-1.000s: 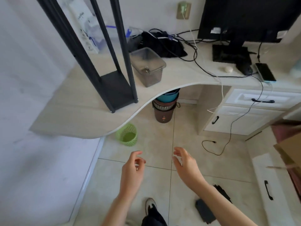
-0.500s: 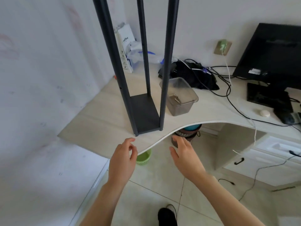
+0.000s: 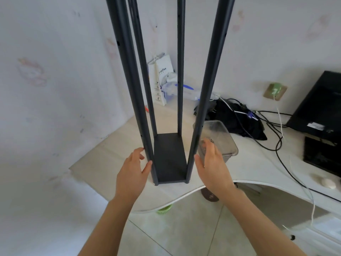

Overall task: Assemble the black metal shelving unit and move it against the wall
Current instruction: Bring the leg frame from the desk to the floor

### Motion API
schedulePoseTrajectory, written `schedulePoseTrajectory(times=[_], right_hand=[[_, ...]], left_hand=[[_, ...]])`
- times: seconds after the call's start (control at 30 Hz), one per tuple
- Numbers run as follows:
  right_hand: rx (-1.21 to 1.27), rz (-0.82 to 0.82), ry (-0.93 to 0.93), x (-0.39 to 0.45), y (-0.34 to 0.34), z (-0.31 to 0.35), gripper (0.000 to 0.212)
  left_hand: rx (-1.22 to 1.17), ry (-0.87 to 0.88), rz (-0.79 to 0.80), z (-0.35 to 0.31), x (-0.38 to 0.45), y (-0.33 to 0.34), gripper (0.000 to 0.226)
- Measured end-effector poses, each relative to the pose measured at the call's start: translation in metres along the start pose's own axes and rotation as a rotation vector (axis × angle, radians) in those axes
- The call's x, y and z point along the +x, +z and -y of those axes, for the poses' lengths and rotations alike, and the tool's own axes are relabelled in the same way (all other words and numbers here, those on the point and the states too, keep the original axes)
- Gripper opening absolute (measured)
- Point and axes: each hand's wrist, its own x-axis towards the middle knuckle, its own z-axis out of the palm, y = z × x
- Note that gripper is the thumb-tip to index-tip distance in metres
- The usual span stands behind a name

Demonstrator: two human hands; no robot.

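The tall black metal shelving unit (image 3: 168, 157) stands upright on the pale wooden surface (image 3: 103, 163), near its curved front edge, its four slim posts rising out of view. My left hand (image 3: 132, 174) is open, thumb touching the front left post low down. My right hand (image 3: 212, 167) is open too, thumb against the front right post. Just beside the unit, behind my right hand, sits a clear plastic tub (image 3: 221, 137). A white paper coffee bag (image 3: 160, 78) leans at the wall behind.
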Motion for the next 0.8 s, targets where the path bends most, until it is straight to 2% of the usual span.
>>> schedulePoseTrajectory(times=[0.17, 0.3, 0.4, 0.6, 0.8], right_hand=[[0.109, -0.018, 0.058, 0.025, 0.006, 0.005, 0.045], [0.17, -0.058, 0.109, 0.04, 0.012, 0.007, 0.04], [0.215, -0.073, 0.15, 0.048, 0.017, 0.006, 0.027], [0.289, -0.122, 0.213, 0.056, 0.033, 0.005, 0.017], [0.363, -0.129, 0.216, 0.064, 0.033, 0.006, 0.014]], left_hand=[[-0.099, -0.001, -0.009, -0.005, 0.021, 0.0, 0.049], [-0.194, 0.039, 0.012, -0.005, 0.038, 0.003, 0.035], [-0.255, 0.05, 0.076, -0.002, 0.049, 0.006, 0.034], [-0.517, 0.053, 0.195, -0.001, 0.057, 0.012, 0.021], [-0.621, 0.027, 0.194, -0.007, 0.061, 0.016, 0.01]])
